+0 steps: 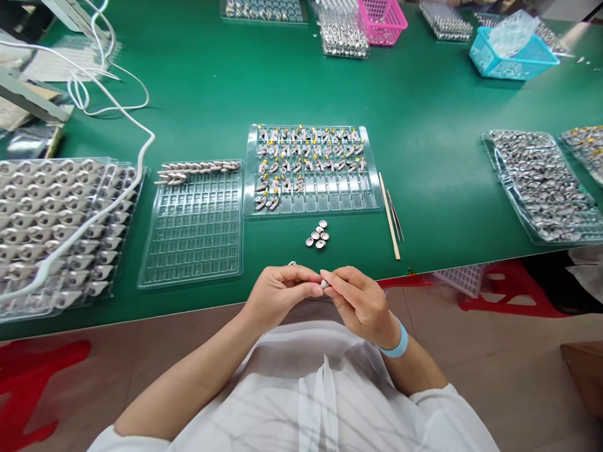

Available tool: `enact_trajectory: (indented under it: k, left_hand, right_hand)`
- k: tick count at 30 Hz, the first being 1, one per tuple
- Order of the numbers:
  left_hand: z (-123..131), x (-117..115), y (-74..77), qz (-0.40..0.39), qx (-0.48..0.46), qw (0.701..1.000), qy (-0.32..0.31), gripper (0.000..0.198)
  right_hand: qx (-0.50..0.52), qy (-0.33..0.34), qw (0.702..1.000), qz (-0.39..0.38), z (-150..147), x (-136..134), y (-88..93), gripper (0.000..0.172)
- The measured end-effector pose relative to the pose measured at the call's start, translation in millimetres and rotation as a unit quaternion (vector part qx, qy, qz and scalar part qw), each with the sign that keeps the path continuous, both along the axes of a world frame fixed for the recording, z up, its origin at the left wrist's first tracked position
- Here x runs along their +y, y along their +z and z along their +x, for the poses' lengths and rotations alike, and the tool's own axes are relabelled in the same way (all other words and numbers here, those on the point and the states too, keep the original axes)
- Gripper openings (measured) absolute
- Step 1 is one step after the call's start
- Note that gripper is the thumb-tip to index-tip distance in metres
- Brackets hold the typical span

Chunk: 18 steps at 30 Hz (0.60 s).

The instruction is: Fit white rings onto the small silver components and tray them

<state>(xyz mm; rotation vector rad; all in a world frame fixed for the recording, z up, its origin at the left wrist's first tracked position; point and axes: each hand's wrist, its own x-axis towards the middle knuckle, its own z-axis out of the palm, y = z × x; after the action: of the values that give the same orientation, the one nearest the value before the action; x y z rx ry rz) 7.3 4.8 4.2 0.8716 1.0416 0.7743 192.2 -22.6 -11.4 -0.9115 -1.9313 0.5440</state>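
My left hand and my right hand meet at the table's front edge, fingertips pinched together on one small light-grey part. Fingers cover most of it, so its kind cannot be made out. Just beyond my hands lie several small round metal cups in a loose group. Behind them a clear plastic tray holds rows of small grey curved pieces with yellow tabs; its front right cells are bare. To its left, another clear tray has grey pieces lined along its far edge.
Right of the middle tray lie a wooden stick and tweezers. Stacked trays of grey parts stand at left, crossed by a white cable. Another filled tray is at right. Pink and blue baskets stand behind.
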Motion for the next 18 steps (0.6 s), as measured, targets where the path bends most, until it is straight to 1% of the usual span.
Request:
enact_trajectory:
  k: [4,10,18]
  left_hand:
    - [-2.3,-0.3,0.7,-0.010,-0.004,1.000,-0.020,0.011]
    - [-0.8,-2.6,3.1,0.023,-0.004,0.999,-0.028,0.009]
    - [-1.2,-6.2,3.5,-0.018,-0.025,0.999,-0.026,0.008]
  right_hand:
    - [0.003,0.011,1.000,0.005,-0.4,-0.2,1.8,0.047]
    - [0.005,-0.009,1.000,0.018,-1.0,-3.1,-0.8,0.045]
    - [-0.003,-0.001,0.999,0.032,-0.3,-5.5,-7.8,0.049]
